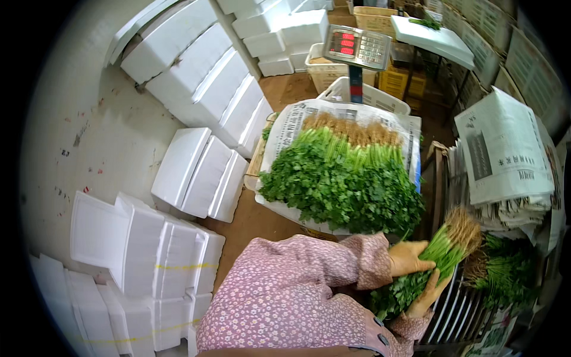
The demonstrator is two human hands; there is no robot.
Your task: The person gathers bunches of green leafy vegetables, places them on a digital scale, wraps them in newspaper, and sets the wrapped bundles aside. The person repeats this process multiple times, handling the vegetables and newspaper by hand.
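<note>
At the lower right, my left hand (409, 259) and my right hand (429, 291) are both closed around a bunch of rooted cilantro (446, 243), its pale brown roots pointing up and right and its leaves down and left. A wide layer of cilantro (343, 178) lies on newspaper (290, 120) on the scale, roots towards the far side. More cilantro (504, 272) rests on a slatted metal rack (450, 312) to the right of my hands.
The scale's display (357, 47) stands behind the cilantro. Folded newspapers (504, 156) are stacked at right. White foam boxes (196, 174) line the left side. Plastic crates (397, 82) and a white foam lid (432, 38) on a stand are at the back.
</note>
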